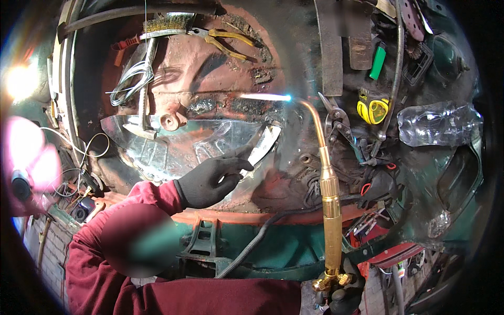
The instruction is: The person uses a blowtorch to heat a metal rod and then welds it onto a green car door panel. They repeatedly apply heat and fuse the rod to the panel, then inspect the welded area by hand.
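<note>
My right hand [347,290], in a dark glove, is closed around the valve end of a brass gas torch [332,231]. The torch stands upright, and its bent copper neck ends in a lit flame [265,97] pointing left. Near the middle, my left hand [209,181], in a black glove, has its index finger stretched out and its thumb apart. That fingertip is at a shiny curved metal strip [264,144]; whether it touches is hard to tell. Left of the strip lies a bare sheet-metal patch [184,139] on the reddish-brown panel [178,58].
A hammer [144,105], coiled wire [131,84], wire brush [167,23] and yellow-handled pliers [223,43] lie at the upper left. To the right are tin snips [336,118], a green lighter [377,60], yellow goggles [373,107] and a plastic bottle [438,124]. A corrugated hose [257,244] crosses below.
</note>
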`<action>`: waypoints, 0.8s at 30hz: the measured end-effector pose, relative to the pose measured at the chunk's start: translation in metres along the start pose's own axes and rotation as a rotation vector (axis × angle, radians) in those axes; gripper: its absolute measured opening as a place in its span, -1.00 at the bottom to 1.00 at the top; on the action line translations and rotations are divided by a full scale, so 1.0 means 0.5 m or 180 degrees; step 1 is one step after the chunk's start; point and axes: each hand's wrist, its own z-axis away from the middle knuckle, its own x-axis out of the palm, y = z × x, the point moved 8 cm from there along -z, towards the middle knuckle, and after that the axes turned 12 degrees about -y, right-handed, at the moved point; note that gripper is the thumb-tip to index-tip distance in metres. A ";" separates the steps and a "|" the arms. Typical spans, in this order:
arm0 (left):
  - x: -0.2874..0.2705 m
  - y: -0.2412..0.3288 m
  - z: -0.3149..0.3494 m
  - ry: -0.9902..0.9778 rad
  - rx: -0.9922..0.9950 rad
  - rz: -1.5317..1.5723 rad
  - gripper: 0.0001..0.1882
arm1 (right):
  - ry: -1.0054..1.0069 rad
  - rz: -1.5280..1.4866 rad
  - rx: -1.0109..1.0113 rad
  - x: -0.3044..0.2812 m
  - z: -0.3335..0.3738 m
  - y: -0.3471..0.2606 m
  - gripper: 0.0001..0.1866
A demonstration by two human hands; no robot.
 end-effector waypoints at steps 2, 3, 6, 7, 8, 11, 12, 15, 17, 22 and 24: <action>0.000 -0.022 -0.004 0.0221 0.0087 -0.0341 -0.40 | -0.0030 0.0129 -0.0029 -0.010 0.003 0.010 0.22; -0.003 -0.041 0.007 0.0387 -0.0092 -0.0204 -0.37 | -0.0041 0.0198 -0.0047 -0.016 0.007 0.015 0.21; -0.015 -0.087 0.044 0.0655 -0.1111 0.0123 -0.23 | -0.0051 0.0128 0.0066 -0.021 0.007 0.020 0.22; -0.016 -0.086 0.043 0.0628 -0.1198 0.0189 -0.22 | -0.0055 0.0120 0.0090 -0.018 0.004 0.017 0.22; -0.020 -0.088 0.044 0.0612 -0.1294 0.0264 -0.22 | -0.0050 0.0211 0.0092 -0.015 0.000 0.010 0.22; -0.028 -0.075 0.048 0.0734 -0.1074 -0.0094 -0.33 | -0.0024 0.0377 0.0125 -0.005 -0.008 0.002 0.23; -0.028 -0.070 0.048 0.0816 -0.0920 -0.0267 -0.37 | -0.0001 0.0363 0.0154 0.000 -0.007 0.002 0.23; -0.035 -0.027 0.028 0.0750 -0.0901 -0.0755 -0.45 | 0.0000 0.0328 0.0239 0.013 -0.009 -0.010 0.24; -0.039 -0.013 0.010 0.0747 -0.0898 -0.0996 -0.50 | -0.0034 0.0315 0.0275 0.015 -0.012 -0.012 0.24; -0.039 -0.019 -0.016 0.0907 -0.0627 -0.1361 -0.55 | -0.0153 0.0115 0.0363 0.016 -0.025 -0.013 0.13; -0.038 -0.012 -0.019 0.0937 -0.0701 -0.1432 -0.55 | -0.0079 0.0210 0.0298 0.020 -0.028 -0.010 0.07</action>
